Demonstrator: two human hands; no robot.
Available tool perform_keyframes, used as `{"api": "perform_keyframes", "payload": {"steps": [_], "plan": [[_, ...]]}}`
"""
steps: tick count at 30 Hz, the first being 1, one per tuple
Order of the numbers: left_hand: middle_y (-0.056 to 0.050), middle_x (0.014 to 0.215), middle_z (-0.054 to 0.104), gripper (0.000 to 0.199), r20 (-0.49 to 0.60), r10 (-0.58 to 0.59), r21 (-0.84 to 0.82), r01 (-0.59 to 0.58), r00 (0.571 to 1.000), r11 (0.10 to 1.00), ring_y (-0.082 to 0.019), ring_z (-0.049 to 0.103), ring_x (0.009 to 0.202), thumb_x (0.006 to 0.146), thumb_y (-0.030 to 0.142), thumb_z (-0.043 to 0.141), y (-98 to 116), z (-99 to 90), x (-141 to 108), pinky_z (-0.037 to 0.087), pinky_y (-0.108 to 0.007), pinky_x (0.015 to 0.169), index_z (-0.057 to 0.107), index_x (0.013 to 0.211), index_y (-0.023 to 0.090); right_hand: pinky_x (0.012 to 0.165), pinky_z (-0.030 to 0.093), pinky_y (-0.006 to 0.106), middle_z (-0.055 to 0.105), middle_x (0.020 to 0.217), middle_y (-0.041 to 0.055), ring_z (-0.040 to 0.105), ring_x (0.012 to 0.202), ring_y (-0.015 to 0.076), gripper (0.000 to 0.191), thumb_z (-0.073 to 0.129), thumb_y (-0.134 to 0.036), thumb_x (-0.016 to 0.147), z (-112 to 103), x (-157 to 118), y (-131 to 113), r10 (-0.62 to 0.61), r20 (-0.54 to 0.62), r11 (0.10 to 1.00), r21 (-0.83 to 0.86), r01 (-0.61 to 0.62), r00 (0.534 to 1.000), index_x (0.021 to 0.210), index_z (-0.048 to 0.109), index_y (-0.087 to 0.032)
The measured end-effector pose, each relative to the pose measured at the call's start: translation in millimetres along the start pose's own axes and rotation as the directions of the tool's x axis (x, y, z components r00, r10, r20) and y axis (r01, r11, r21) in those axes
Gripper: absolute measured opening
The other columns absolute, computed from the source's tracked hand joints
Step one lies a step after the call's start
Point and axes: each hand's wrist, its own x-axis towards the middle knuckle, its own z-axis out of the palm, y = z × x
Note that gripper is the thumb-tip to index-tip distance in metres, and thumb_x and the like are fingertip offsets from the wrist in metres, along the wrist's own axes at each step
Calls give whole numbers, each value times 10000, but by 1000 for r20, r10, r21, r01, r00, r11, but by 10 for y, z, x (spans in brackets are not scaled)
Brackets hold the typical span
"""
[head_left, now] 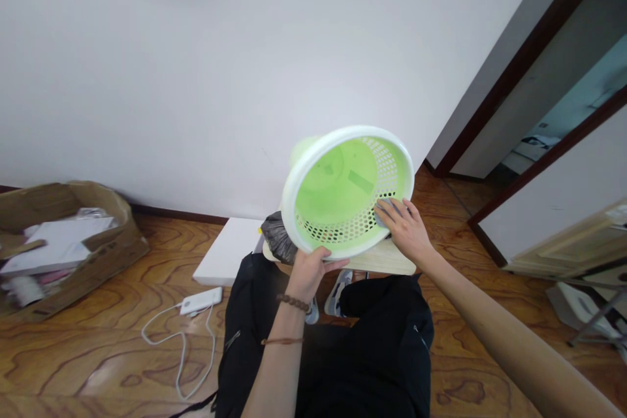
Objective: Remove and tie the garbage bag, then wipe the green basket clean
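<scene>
A light green plastic basket (337,189) with a white rim and rows of holes in its wall is tilted so that its mouth faces me. My left hand (311,271) grips the rim at the lower left, thumb on the rim. Inside the right wall, my right hand (404,225) presses a grey cloth (385,212) against the holes, its fingers closed over it. Under the basket is a pale wooden stool top (386,258). A black plastic bag (279,238) bulges out at the basket's left.
A cardboard box (108,261) with papers stands at the left. Nearer lie a white flat box (228,251) and a white power bank (200,301) with a cable. A white wall (196,78) rises behind the basket; a doorway is at the right.
</scene>
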Motion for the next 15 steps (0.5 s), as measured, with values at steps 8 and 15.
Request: {"api": "perform_keyframes", "payload": {"steps": [8,15], "plan": [[-68,1298,502,730,31,30,-30,-29,999,999,-260,515,1126,674,31,552,-10,1,-22,472,-507,875,345,1321,301,1061,210,425,468,1334,41,308,1278,206,440,387,-69,860,-44,66,23,-19,5,1000,-5,19,1000,1270,472,-206],[-65,1284,515,729,46,19,-72,-16,999,997,-261,522,1120,684,45,567,-17,-4,-38,452,-535,888,340,1320,318,1071,185,443,452,1345,57,307,1275,224,491,483,-114,769,-56,72,16,-124,52,990,81,120,991,1253,497,-197]]}}
